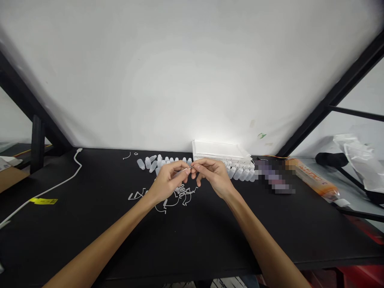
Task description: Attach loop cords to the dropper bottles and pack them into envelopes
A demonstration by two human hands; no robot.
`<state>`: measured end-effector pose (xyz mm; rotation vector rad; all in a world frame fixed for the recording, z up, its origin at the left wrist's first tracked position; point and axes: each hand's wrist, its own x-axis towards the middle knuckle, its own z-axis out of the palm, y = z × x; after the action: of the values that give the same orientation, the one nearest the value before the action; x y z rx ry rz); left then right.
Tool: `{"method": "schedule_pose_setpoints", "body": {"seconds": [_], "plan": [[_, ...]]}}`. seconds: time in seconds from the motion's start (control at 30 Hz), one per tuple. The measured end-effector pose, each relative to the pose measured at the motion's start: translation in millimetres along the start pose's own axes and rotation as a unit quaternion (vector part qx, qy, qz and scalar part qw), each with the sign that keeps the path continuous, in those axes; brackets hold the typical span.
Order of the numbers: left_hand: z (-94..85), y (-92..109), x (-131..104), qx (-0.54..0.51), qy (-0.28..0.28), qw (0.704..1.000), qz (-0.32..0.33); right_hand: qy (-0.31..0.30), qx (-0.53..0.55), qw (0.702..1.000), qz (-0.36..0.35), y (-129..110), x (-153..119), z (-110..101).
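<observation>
My left hand [167,181] and my right hand [216,176] meet above the middle of the black table. Both are closed in a pinch, fingertips almost touching. A thin pale piece shows at the left fingertips and a small dark bit between the two pinches; its kind is too small to make out. Below and behind my left hand lies a loose heap of thin white bent tubes [180,191]. Small translucent plastic bottles [148,163] lie and stand behind my hands. More of these bottles [238,173] sit in rows to the right, partly hidden by my right hand.
A stack of flat white packs [220,150] rests against the wall. To the right are a blurred-out item [275,177] and an orange-and-clear package [315,179]. A white cable [60,185] with a yellow tag [45,201] runs along the left. Black frame bars [333,96] slant at both sides.
</observation>
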<state>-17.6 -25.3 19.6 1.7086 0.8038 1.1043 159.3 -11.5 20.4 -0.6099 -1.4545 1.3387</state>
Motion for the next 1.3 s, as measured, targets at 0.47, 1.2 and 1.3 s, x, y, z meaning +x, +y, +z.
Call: {"method": "schedule_pose_setpoints", "body": {"seconds": [0.47, 1.2, 1.3], "plan": [[4.5, -5.8, -2.0, 0.037, 0.047, 0.998, -0.016, 0.038, -0.037, 0.999, 0.005, 9.9, -1.5, 7.7], [4.7, -3.2, 1.6, -0.077, 0.032, 0.991, -0.109, 0.026, -0.084, 0.995, 0.036, 4.9, -0.7, -0.2], [5.3, -1.4, 1.3, -0.074, 0.016, 0.991, -0.109, 0.023, -0.101, 0.994, 0.026, 4.9, -1.2, -0.3]]}}
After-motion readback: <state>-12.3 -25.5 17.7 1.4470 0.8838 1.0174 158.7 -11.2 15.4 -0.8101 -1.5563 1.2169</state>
